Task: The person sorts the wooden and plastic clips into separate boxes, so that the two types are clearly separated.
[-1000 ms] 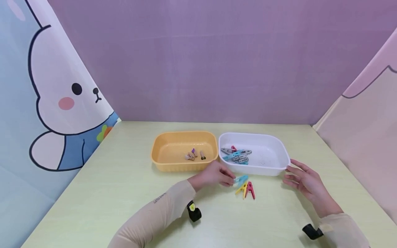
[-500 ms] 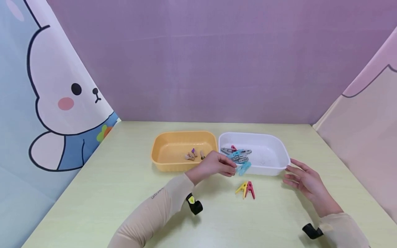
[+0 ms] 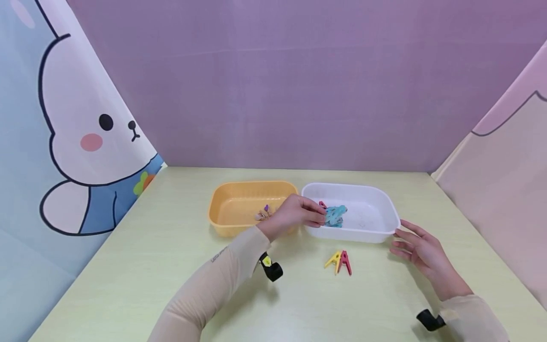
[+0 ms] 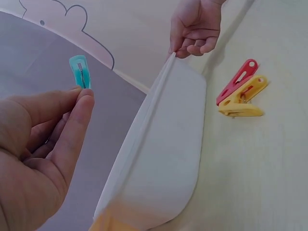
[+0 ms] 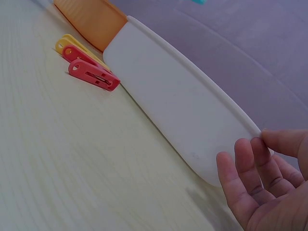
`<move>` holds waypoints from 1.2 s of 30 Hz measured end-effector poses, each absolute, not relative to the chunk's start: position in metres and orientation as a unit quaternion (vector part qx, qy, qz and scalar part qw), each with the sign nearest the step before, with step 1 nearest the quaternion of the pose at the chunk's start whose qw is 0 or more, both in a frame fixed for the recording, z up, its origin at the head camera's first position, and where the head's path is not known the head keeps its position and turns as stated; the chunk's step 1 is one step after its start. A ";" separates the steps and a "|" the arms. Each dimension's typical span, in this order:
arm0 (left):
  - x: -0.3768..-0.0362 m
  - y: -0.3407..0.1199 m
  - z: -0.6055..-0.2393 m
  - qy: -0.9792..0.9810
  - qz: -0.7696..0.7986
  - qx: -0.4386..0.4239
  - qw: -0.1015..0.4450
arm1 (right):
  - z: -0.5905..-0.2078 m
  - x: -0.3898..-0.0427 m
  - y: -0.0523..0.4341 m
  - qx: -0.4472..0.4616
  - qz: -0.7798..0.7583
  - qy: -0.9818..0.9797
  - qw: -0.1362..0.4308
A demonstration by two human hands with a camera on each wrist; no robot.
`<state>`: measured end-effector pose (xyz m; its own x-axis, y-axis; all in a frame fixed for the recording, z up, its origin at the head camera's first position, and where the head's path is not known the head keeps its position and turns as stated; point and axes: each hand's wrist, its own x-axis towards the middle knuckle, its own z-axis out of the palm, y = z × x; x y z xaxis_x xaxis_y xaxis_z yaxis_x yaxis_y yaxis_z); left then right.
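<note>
My left hand (image 3: 296, 213) pinches a light blue clothespin (image 4: 81, 71) between thumb and fingertips, held over the left part of the white basin (image 3: 371, 234). Below it, grey, blue and red clothespins lie in that basin, partly hidden by the hand and the held clothespin. With thumb and fingertips, my right hand (image 3: 422, 249) holds the basin's rim at the near right corner. A yellow clothespin (image 3: 333, 260) and a red clothespin (image 3: 345, 263) stand side by side on the table in front of the basin.
Left of the white basin, right beside it, is an orange basin (image 3: 222, 229) with several small wooden clips (image 3: 261, 214) inside. A purple backdrop (image 3: 273, 95) rises behind the table (image 3: 128, 266), and printed cloths hang at both sides.
From the table in front, my left hand has lifted the light blue clothespin up and over the white basin's near rim. My right hand keeps its place at the corner.
</note>
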<state>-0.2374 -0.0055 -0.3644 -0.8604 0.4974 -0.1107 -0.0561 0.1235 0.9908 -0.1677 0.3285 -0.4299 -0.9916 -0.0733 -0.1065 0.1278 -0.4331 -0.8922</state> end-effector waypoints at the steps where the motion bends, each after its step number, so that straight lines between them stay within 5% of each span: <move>1: -0.239 -0.005 -0.363 0.719 0.643 0.152 0.215 | -0.430 -0.168 0.328 0.026 -0.846 0.530 0.059; 36: -0.281 0.009 -0.344 0.758 0.613 0.129 0.182 | -0.429 -0.168 0.329 0.033 -0.843 0.533 0.064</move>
<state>-0.2808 0.0091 -0.3437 -0.9005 0.4183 -0.1189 -0.0287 0.2155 0.9761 -0.1679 0.3289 -0.4293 -0.9897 -0.0722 -0.1238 0.1428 -0.4244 -0.8942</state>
